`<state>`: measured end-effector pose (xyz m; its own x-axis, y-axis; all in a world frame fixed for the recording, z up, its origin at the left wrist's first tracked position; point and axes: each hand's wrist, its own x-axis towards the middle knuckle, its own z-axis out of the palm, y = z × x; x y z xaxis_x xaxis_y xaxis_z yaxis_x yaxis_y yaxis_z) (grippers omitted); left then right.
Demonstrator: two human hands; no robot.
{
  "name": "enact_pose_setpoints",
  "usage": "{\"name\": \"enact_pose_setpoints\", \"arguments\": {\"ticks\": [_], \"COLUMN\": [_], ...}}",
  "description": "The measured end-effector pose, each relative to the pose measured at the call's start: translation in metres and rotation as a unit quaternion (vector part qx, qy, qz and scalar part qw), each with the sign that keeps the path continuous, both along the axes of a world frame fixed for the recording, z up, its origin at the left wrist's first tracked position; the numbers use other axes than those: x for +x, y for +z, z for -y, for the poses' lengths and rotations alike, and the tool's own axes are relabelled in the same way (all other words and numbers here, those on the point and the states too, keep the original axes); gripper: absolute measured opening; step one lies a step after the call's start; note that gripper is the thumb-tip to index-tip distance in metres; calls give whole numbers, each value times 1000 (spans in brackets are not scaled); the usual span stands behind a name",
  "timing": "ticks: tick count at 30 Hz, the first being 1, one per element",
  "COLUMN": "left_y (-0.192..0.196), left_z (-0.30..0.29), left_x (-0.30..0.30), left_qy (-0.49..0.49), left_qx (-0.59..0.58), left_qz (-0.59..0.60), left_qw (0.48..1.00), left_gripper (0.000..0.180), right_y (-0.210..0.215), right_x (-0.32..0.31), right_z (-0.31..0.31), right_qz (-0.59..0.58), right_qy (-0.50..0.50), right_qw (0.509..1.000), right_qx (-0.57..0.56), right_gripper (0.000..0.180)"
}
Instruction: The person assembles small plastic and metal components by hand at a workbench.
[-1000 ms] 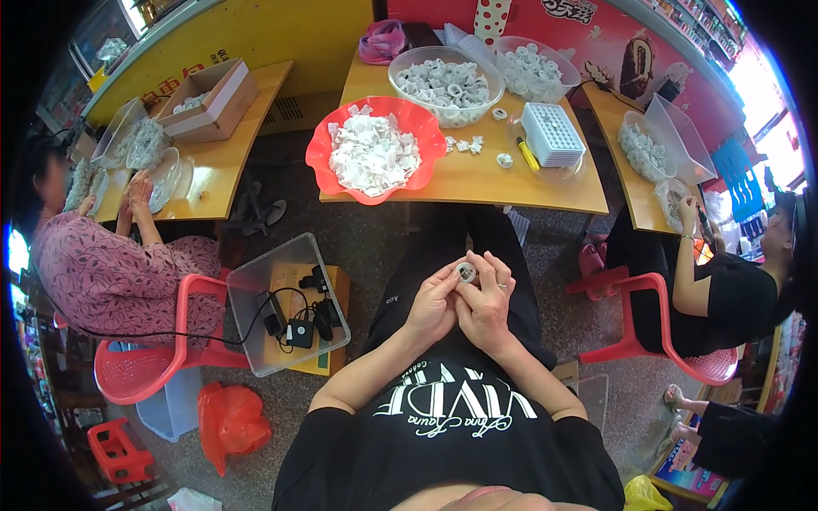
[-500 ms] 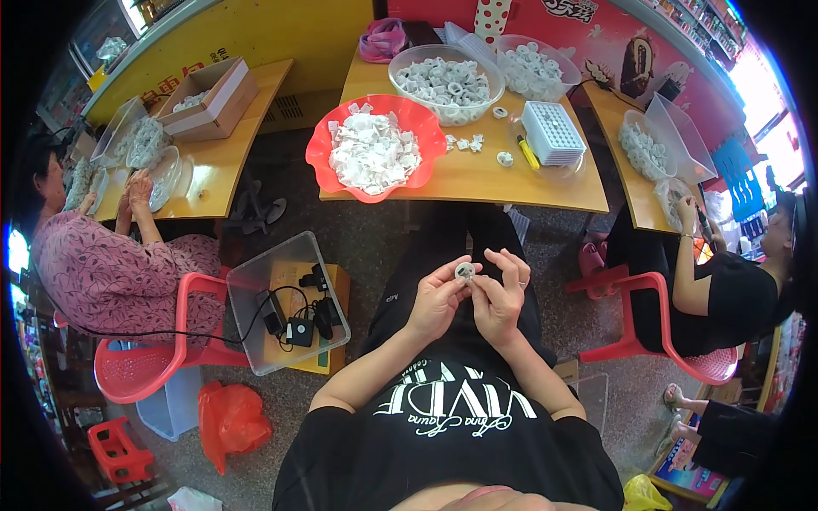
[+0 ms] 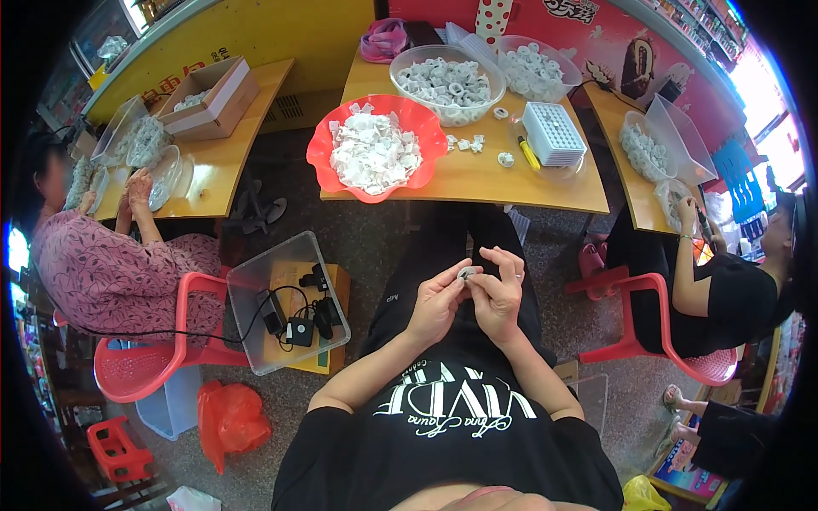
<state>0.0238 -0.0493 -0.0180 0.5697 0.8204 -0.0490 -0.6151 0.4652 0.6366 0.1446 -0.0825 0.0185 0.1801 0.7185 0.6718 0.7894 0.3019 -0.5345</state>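
Note:
Above my lap, a small round white plastic part point(image 3: 466, 272) with a dark spot on its face is pinched in the fingertips of my left hand point(image 3: 433, 307). My right hand point(image 3: 496, 300) is closed too, its thumb and index finger pressed on the part's near right side while the other fingers stay raised. Any smaller piece between those fingertips is hidden. On the table in front, a red scalloped bowl point(image 3: 432, 173) is heaped with small white pieces. Behind it, a clear bowl point(image 3: 452, 113) holds many white ring-shaped parts, and another clear bowl point(image 3: 573, 85) holds more.
A stack of pale gridded trays point(image 3: 554, 132) and a yellow marker-like tool point(image 3: 528, 153) lie at the table's right. Loose white pieces point(image 3: 464, 145) sit near the red bowl. Co-workers sit left and right on red chairs point(image 3: 652, 315). A clear bin point(image 3: 290, 307) with cables stands left.
The round part has tilted, so its face shows less toward me. My right thumb and fingers have curled closer onto it. The tables and bowls look the same.

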Motion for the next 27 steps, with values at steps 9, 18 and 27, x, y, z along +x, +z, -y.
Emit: {"name": "enact_pose_setpoints", "arguments": {"ticks": [9, 18, 27], "left_y": [3, -2, -9], "left_z": [-1, -3, -4], "left_x": [-1, -4, -5], "left_qy": [-20, -22, -24], "left_qx": [12, 30, 72], "left_qz": [1, -39, -65], "left_qw": [1000, 999, 995], "left_gripper": [34, 30, 29], "right_y": [-13, -6, -8], "right_x": [11, 12, 7], "right_z": [-3, -2, -1], "right_qz": [-150, -280, -270], "right_qy": [78, 123, 110], "right_qw": [983, 945, 949], "right_qx": [-70, -119, -118], "right_gripper": [13, 11, 10]}}
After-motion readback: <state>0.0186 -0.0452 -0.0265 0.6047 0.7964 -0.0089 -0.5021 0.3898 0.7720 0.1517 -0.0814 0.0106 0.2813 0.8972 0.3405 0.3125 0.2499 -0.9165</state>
